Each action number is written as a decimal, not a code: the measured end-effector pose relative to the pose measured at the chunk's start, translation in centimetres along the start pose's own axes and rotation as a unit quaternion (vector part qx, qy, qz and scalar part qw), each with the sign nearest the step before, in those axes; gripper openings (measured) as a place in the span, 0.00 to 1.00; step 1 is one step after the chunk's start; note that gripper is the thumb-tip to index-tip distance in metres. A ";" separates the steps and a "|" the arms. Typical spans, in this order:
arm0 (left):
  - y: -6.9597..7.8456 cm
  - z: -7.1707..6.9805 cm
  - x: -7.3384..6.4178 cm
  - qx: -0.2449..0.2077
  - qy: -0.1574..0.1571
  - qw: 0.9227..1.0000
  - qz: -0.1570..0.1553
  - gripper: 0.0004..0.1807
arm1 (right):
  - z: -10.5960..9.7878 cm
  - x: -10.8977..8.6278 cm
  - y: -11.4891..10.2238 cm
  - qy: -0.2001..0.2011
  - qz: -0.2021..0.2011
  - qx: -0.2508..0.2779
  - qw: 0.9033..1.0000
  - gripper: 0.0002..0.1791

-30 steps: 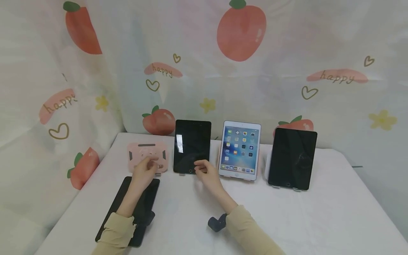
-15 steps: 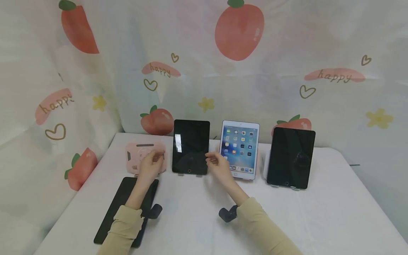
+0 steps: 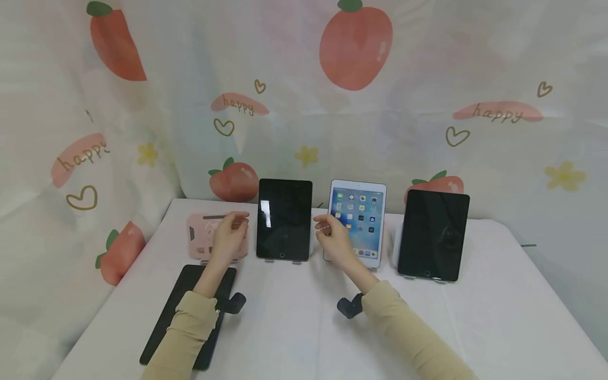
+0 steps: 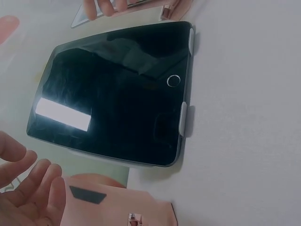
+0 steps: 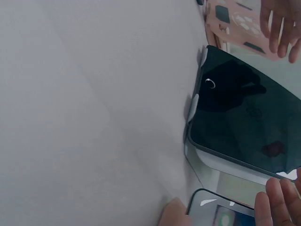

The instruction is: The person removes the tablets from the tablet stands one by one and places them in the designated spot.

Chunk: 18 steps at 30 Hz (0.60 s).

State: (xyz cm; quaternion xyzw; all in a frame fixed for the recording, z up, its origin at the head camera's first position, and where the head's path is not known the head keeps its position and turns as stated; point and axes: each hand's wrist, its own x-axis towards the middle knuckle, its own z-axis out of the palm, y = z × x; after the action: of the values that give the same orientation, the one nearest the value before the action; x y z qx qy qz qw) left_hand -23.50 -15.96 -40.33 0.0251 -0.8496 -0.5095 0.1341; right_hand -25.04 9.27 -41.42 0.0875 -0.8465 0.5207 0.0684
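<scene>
A black tablet with a dark screen leans upright on a stand, held at its lower edge by pale clips. My left hand is just left of it, in front of a pink stand, with relaxed fingers. On the other side, my right hand hovers before the left part of a white tablet with a lit home screen. In the left wrist view, a gap separates my left fingers from the black tablet. My right fingers lie close below its edge in the right wrist view; whether they touch cannot be told.
Another black tablet stands propped at the right. A large black tablet lies flat under my left forearm. All sit on a white-covered table, before a fruit-patterned curtain.
My right hand has moved right and up, from the black tablet's lower edge to in front of the white one. My left hand has shifted slightly right and up. The tablets stay put.
</scene>
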 end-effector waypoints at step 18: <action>1.0 1.1 2.2 0.019 0.001 1.000 0.023 0.14 | -1.2 1.8 -1.6 -0.020 -0.002 -0.033 0.999 0.19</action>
State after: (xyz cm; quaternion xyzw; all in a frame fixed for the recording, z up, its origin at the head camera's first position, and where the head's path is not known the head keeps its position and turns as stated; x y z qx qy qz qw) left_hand -25.82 -14.90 -39.52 0.0091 -0.8591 -0.4904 0.1464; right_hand -26.45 9.50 -39.06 0.0975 -0.8641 0.4907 0.0556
